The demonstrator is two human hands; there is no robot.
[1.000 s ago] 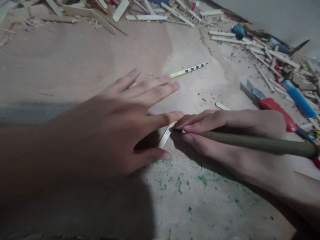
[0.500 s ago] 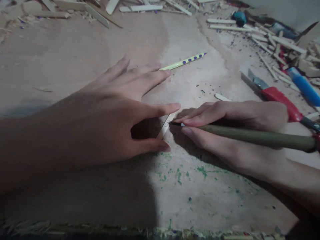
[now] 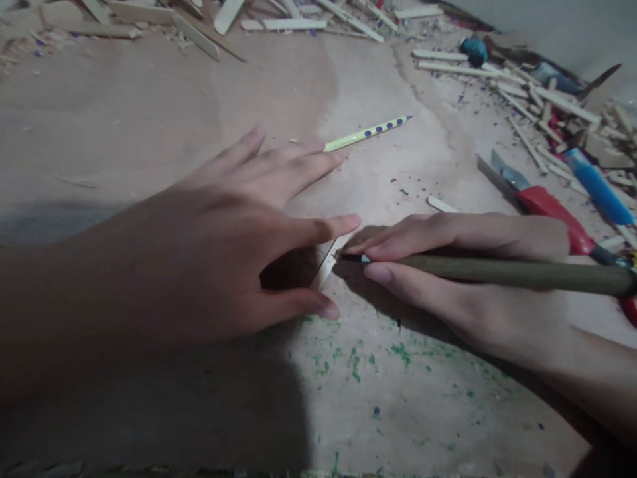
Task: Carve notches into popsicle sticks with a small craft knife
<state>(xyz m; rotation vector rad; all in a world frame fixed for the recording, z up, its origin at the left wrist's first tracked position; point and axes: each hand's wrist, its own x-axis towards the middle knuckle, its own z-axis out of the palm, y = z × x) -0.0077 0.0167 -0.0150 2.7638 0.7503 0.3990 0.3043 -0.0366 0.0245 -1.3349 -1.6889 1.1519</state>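
Left hand (image 3: 219, 232) palm down, fingers fanned, thumb and forefinger parted wide, grasping nothing; forefinger over the far end of a small wood strip (image 3: 326, 271), thumb by its near end. Strip flat between the hands, long axis 1 to 7 o'clock, a small mark about midway. Left hand the nearer. Right hand (image 3: 478, 312) in a narrow pen-like pinch on a slim tool (image 3: 517, 275), olive handle running out toward 3; strip lies at 9 from that pinch, tool tip at its right edge, contact too small to judge. Surface: pale wooden board (image 3: 448, 418), shaded on the left, green flecks toward 6. Sticks and shavings (image 3: 174, 18) at 10 to 11; dotted pencil (image 3: 368, 134) meeting the left fingertips, point toward 2; red-handled tool (image 3: 552, 209) beyond the right hand, metal end toward 10 or 11; more sticks (image 3: 567, 106) at 2; grey wall (image 3: 562, 26) behind.
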